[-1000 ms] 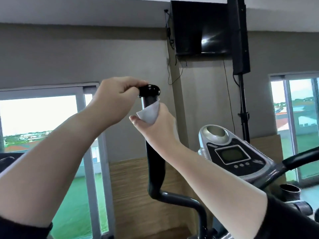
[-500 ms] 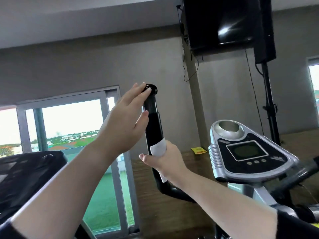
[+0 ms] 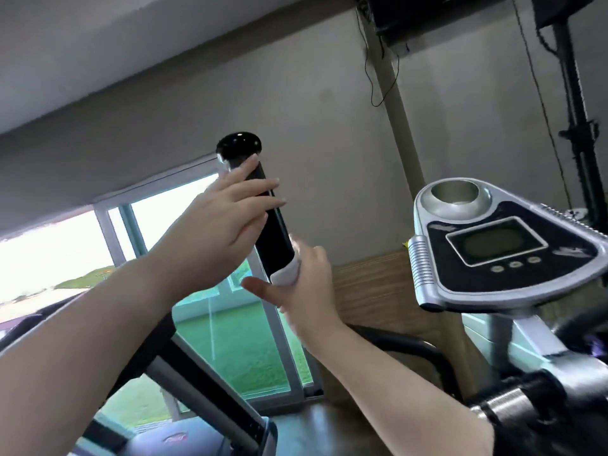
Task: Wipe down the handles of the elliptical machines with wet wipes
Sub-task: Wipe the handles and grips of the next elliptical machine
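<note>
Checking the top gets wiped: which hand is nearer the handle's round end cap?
Left. The left hand rests just below the end cap; the right hand holds the wipe farther down.

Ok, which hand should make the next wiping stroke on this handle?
Right. The right hand grips the wet wipe round the handle; the left hand rests straight fingers on it higher up, holding no wipe.

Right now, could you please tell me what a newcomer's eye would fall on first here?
The black handle, rising at centre, draws the eye: the left hand lays straight fingers across it, and the right hand below grips a wet wipe around it. At right sits the silver console.
</note>
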Demonstrator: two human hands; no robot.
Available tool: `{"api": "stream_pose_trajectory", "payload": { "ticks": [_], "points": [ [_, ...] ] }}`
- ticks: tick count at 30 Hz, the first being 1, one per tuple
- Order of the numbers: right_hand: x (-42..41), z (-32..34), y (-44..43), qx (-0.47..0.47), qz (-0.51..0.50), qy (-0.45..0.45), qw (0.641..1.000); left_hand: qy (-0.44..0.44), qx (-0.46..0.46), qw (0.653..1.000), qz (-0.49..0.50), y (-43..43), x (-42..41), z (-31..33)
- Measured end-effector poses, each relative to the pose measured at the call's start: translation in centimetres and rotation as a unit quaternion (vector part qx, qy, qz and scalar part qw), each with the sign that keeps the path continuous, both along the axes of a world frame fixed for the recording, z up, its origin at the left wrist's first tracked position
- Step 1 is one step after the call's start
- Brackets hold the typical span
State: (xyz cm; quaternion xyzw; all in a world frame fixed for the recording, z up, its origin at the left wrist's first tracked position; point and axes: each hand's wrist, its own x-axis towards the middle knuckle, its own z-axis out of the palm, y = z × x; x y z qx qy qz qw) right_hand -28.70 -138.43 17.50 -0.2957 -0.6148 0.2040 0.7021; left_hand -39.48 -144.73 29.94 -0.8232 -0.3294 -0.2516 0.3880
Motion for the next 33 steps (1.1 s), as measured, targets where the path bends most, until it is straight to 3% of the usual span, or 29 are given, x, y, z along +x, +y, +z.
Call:
{"api": "stream_pose_trajectory", "payload": {
  "ticks": [7, 11, 19, 23, 29, 31, 33],
  "points": [
    [-1.0, -4.7, -0.2, 0.069, 0.063, 0.081, 0.992, 0.026, 0.058, 0.997, 0.04, -0.4, 0.8, -0.9],
    [-0.5, -5.0, 0.7, 0.091, -0.007, 0.025, 0.995, 0.053, 0.115, 0.989, 0.081, -0.1, 1.8, -1.5],
    [-1.4, -6.0, 2.0, 0.152, -0.083, 0.019, 0.985, 0.096, 0.133, 0.979, 0.123, 0.4, 2.6, -2.1],
    [-1.3, -8.2, 3.2, 0.12, -0.119, -0.041, 0.985, 0.179, 0.123, 0.963, 0.159, 0.6, 3.5, -3.9],
    [0.4, -12.4, 6.2, -0.054, -0.076, -0.142, 0.985, 0.205, 0.111, 0.952, 0.198, 0.9, 4.1, -5.3],
    [0.9, -12.1, 6.3, -0.084, -0.043, -0.137, 0.986, 0.208, 0.116, 0.951, 0.196, 1.0, 4.1, -5.3],
    [1.2, -10.8, 5.4, -0.051, 0.002, -0.101, 0.994, 0.205, 0.122, 0.952, 0.193, 1.1, 4.0, -5.4]
  ]
}}
